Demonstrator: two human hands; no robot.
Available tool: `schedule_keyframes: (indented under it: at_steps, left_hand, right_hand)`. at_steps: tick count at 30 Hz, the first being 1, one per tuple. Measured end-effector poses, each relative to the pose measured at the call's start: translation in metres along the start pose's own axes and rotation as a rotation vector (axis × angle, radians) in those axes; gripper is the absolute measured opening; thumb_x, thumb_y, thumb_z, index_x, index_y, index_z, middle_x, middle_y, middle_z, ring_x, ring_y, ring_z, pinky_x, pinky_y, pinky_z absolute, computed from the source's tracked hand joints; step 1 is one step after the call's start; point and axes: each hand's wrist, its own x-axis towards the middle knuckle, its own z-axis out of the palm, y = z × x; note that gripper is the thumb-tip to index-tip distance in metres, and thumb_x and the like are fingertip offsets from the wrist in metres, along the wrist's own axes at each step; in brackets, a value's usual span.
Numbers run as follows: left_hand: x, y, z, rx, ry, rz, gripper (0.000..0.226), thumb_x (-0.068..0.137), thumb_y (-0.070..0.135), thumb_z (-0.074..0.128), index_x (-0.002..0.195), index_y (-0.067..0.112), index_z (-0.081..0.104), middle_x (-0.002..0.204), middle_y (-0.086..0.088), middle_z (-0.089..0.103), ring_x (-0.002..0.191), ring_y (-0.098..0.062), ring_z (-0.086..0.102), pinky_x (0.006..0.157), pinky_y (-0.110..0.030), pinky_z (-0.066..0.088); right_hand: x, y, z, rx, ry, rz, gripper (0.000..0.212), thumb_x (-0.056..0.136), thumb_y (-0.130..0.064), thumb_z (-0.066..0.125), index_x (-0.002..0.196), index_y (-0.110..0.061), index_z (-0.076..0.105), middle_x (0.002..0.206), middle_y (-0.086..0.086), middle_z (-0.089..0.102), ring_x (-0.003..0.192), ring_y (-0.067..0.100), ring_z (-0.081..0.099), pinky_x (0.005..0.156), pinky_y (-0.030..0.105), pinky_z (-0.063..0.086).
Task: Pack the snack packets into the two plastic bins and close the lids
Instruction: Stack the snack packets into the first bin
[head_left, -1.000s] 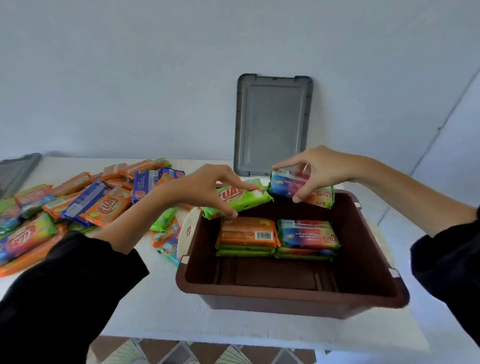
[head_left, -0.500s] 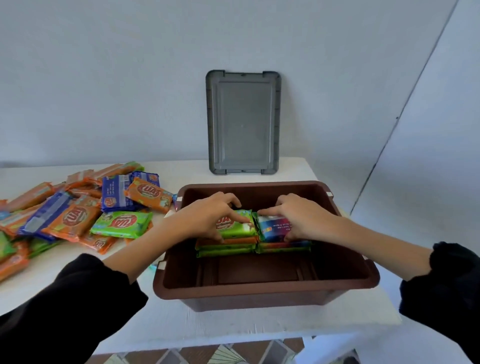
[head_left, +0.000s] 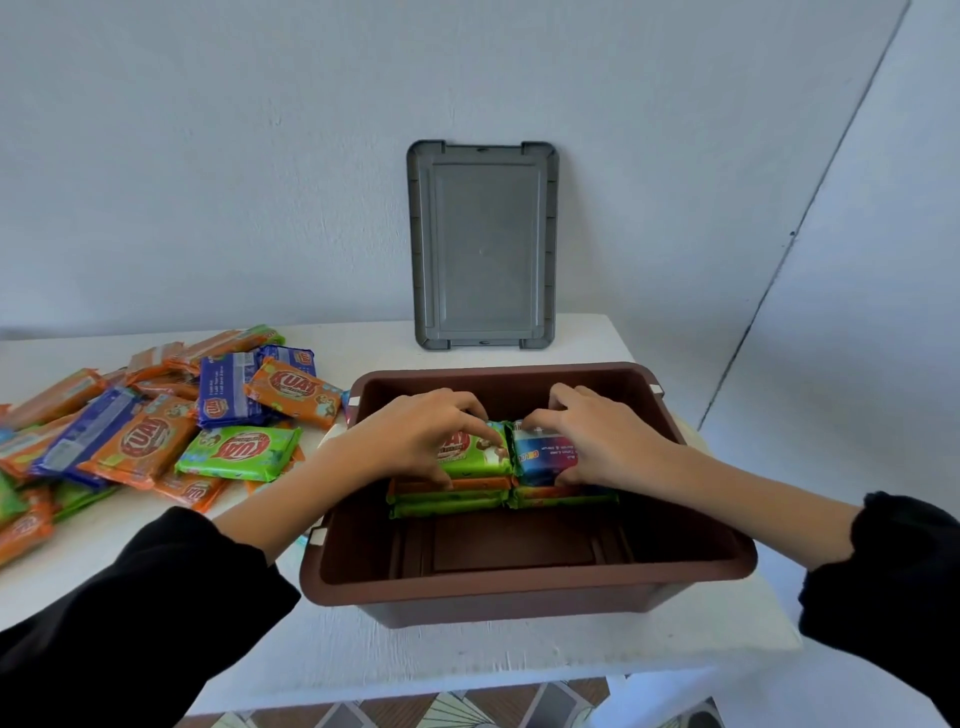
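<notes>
A brown plastic bin (head_left: 519, 590) stands open on the white table. Inside it lie two short stacks of snack packets side by side. My left hand (head_left: 415, 436) grips a green packet (head_left: 475, 452) on top of the left stack. My right hand (head_left: 602, 441) grips a blue and red packet (head_left: 545, 454) on top of the right stack. Both hands are down inside the bin. The near half of the bin floor is bare. A grey lid (head_left: 482, 244) leans upright against the wall behind the bin.
A loose pile of orange, blue and green snack packets (head_left: 156, 431) covers the table to the left of the bin. The table's right edge (head_left: 727, 519) runs close beside the bin. Patterned floor tiles show below the front edge.
Both hands brought their packets down from above the bin's far rim and set them on the two stacks. My view shifted right and up.
</notes>
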Motion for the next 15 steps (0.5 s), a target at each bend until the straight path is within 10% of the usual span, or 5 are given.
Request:
schedule_keyframes:
  at_steps: [15]
  left_hand:
    - [-0.01,-0.019,-0.022,-0.404,0.285,0.027,0.037,0.082,0.031,0.068,0.118,0.024,0.063,0.113,0.001,0.062,0.099,-0.008,0.061,0.078,-0.014,0.049]
  right_hand:
    - [0.02,0.002,-0.038,0.248,0.064,-0.016,0.053,0.078,-0.035,0.072,0.127,-0.027,0.055,0.107,-0.001,0.06,0.099,0.013,0.058,0.083,0.026,0.045]
